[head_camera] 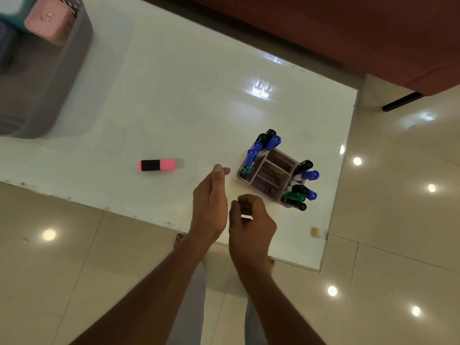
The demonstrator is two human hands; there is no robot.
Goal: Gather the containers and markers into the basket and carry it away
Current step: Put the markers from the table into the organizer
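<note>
A pink highlighter [159,165] with a black band lies alone on the white table [174,95]. To its right stands a mauve organiser [270,176] with several blue, black and green markers [302,188] sticking out of its compartments. A grey perforated basket [62,78] sits at the far left and holds a pink container [48,21] and a teal one [12,13]. My left hand [211,207] hovers open over the table's near edge, between highlighter and organiser. My right hand [250,220] is beside it, fingers loosely curled, with nothing in it.
A red-brown sofa [348,33] runs along the table's far side. Glossy beige floor tiles [398,220] lie to the right and in front. The table's near corner [321,267] is close to my right forearm.
</note>
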